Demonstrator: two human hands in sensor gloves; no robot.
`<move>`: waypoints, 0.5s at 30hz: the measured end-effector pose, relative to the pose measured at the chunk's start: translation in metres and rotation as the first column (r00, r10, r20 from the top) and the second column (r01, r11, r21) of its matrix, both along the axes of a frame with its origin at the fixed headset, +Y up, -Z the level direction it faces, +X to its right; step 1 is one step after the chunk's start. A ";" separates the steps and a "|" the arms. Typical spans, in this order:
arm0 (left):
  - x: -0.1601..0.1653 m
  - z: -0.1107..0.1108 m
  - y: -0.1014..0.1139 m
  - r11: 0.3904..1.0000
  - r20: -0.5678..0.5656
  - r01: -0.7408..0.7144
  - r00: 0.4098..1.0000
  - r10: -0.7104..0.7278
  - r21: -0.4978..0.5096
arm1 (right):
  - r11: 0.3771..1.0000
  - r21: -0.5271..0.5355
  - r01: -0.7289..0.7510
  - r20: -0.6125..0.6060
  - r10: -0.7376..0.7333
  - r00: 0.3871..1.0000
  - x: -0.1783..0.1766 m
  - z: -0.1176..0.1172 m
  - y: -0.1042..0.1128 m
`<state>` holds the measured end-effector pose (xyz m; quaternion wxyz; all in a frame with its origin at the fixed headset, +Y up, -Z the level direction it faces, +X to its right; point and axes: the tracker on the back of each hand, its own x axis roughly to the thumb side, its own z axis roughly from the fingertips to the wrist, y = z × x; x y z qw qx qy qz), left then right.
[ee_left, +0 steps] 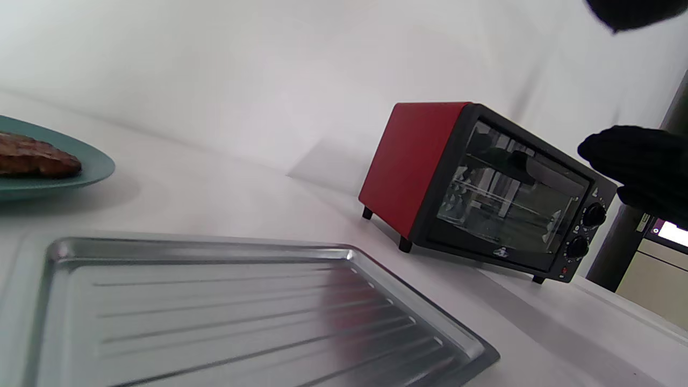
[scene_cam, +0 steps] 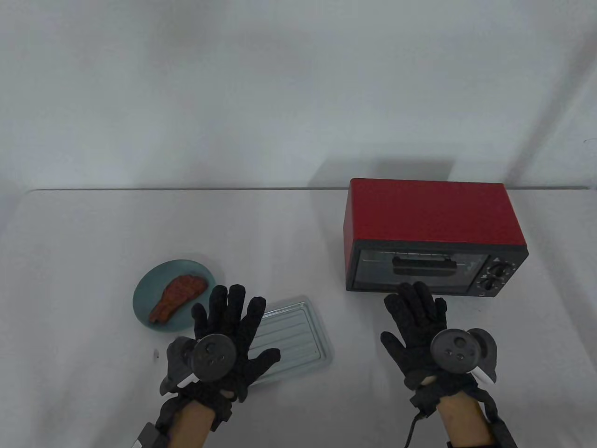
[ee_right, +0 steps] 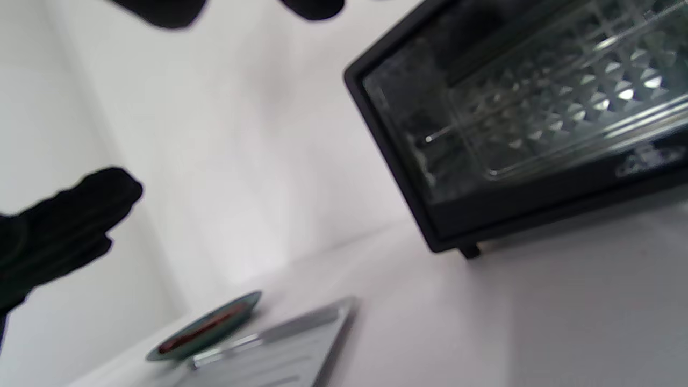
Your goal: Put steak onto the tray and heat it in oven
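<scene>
A brown-red steak lies on a teal plate at the left. Right of the plate sits a bare ribbed metal tray. A red oven with a dark glass door, which is closed, stands at the right. My left hand hovers with spread straight fingers over the tray's left end, holding nothing. My right hand is flat and empty, its fingertips just in front of the oven door.
Two black knobs sit at the oven's right end. The white table ends at a pale wall behind. A cabinet shows beyond the table's right edge in the left wrist view.
</scene>
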<state>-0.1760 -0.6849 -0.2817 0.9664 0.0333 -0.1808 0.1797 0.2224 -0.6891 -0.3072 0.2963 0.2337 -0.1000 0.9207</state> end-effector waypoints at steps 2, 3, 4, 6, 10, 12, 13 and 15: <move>0.000 0.000 0.000 1.000 0.001 0.002 1.000 -0.002 0.001 | 1.000 -0.012 0.015 0.002 -0.015 1.000 0.001 -0.001 -0.002; 0.000 0.000 0.000 1.000 0.000 0.000 1.000 0.000 0.002 | 1.000 -0.018 0.025 0.003 -0.025 1.000 0.002 -0.002 -0.003; 0.000 0.000 0.000 1.000 -0.001 -0.010 1.000 0.010 0.000 | 0.999 -0.020 0.032 0.003 -0.032 0.999 0.002 -0.002 -0.003; -0.002 0.000 0.000 1.000 -0.005 -0.029 1.000 0.029 0.005 | 0.999 -0.029 0.041 0.004 -0.041 0.999 0.003 -0.003 -0.004; -0.003 -0.002 -0.001 0.998 -0.005 -0.067 0.998 0.067 0.019 | 0.997 -0.027 0.072 0.002 -0.072 0.997 0.004 -0.002 -0.004; -0.004 -0.003 -0.003 0.996 -0.001 -0.087 0.996 0.087 0.003 | 0.996 -0.022 0.092 -0.002 -0.092 0.996 0.005 -0.002 -0.002; -0.005 -0.004 -0.004 0.995 0.000 -0.099 0.995 0.099 -0.003 | 0.993 -0.024 0.112 -0.008 -0.113 0.994 0.006 0.000 -0.001; -0.007 -0.005 -0.006 0.994 -0.002 -0.111 0.994 0.111 -0.004 | 0.990 -0.018 0.141 -0.015 -0.141 0.990 0.007 0.001 0.001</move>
